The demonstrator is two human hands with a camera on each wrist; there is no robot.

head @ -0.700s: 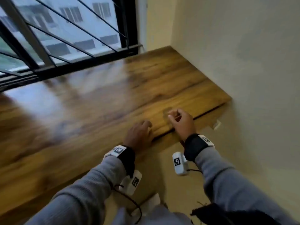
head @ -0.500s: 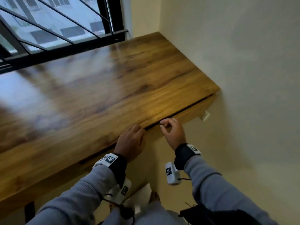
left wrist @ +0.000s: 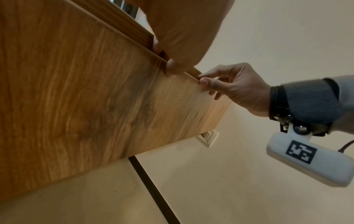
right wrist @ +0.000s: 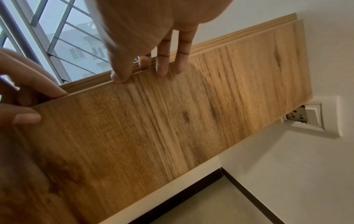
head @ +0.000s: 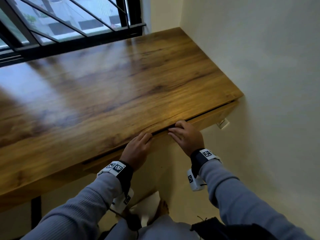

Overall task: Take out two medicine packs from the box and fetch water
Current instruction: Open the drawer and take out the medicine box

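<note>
No medicine box, packs or water show in any view. A wooden desk point(head: 121, 84) has a drawer front point(head: 209, 117) under its top, with a thin dark gap between them. My left hand point(head: 147, 135) curls its fingers into that gap and holds the drawer front's top edge point(left wrist: 95, 106), thumb on the face. Just to its right, my right hand point(head: 176, 129) pinches the same edge point(right wrist: 172, 121): thumb on the face, index tip tucked behind it. The left hand point(left wrist: 168, 66) and right hand point(right wrist: 134, 71) fill the top of their wrist views.
A cream wall closes the desk's right end, with a white socket point(head: 223, 123) just below the drawer's right corner. Black window bars point(head: 69, 32) run along the desk's back. A black desk leg point(head: 35, 212) stands at the lower left.
Both hands slid off the desk top toward me and down to its front edge, and now hold the drawer front at the gap. The gap looks no wider.
</note>
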